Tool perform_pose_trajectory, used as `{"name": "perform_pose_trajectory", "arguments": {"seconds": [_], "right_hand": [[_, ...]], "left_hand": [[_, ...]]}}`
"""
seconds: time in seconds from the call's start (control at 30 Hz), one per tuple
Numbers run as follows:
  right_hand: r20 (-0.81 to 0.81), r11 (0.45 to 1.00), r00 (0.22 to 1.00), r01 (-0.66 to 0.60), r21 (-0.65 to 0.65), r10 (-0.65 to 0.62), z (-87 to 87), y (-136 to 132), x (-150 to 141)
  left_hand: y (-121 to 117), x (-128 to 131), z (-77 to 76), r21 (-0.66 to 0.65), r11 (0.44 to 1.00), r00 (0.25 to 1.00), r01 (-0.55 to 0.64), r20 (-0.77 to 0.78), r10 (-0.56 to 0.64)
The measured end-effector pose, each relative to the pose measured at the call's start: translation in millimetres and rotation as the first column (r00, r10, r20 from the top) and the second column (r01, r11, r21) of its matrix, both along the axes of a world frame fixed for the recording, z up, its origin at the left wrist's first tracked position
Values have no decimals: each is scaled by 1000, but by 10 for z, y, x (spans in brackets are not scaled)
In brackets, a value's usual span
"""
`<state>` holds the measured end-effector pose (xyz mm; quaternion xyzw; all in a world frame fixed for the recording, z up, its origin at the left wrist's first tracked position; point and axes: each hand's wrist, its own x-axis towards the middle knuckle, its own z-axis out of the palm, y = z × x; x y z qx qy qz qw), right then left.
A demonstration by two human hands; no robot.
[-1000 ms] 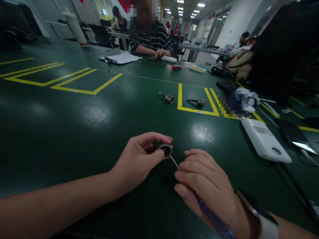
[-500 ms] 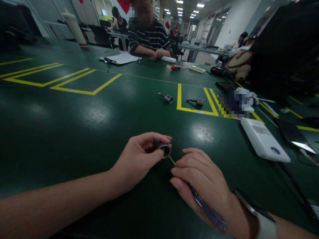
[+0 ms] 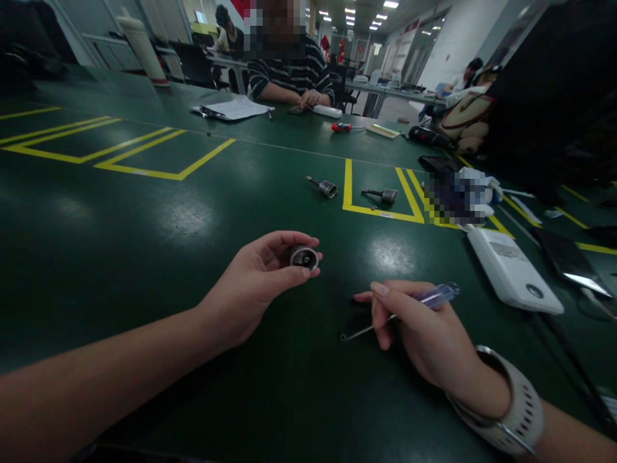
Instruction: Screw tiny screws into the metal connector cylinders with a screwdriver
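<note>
My left hand (image 3: 253, 283) is closed around a hole saw (image 3: 304, 258), a dark metal cup whose open mouth faces me; a small round part shows at its centre. Apart from it, to the right, my right hand (image 3: 427, 331) grips a screwdriver (image 3: 438, 296) with a clear purple handle. Its thin shaft points left, and a tiny ring-like piece (image 3: 343, 337) appears at the tip, too small to name. Two similar hole saws with shanks lie farther off: one hole saw (image 3: 328, 188) left of the yellow tape, another hole saw (image 3: 388, 195) inside it.
On the right are a white power bank (image 3: 513, 270) with a cable and a dark phone (image 3: 573, 260). A red screwdriver (image 3: 341, 128), papers (image 3: 236, 108) and a bottle (image 3: 144, 51) stand or lie farther back. Across the green table sits a person in a striped shirt (image 3: 289, 74).
The screwdriver has come out of the hole saw's mouth and swung right, its handle now pointing up and away. My left hand has moved slightly up and left with the hole saw.
</note>
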<state>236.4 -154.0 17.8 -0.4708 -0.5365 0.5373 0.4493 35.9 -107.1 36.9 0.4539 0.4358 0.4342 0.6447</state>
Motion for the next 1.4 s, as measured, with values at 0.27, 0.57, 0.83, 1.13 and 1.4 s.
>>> {"name": "perform_pose_trajectory", "arguments": {"seconds": [0.27, 0.57, 0.83, 1.13, 1.4], "right_hand": [[82, 999, 996, 44, 32, -47, -16, -19, -4], [524, 791, 841, -229, 568, -133, 70, -167, -116], [565, 644, 793, -315, 698, -225, 40, -145, -103], [489, 541, 836, -298, 786, -250, 86, -157, -157], [509, 586, 830, -300, 753, -228, 53, -142, -160]], "left_hand": [[32, -13, -17, 6, 1000, 1000, 3, 31, -3], [6, -16, 13, -8, 999, 1000, 31, 3, -31], [-16, -1, -36, 61, 997, 998, 52, -22, -51], [-96, 43, -59, 70, 989, 986, 127, -120, -118], [-119, 56, -68, 122, 979, 973, 161, -188, -136]]}}
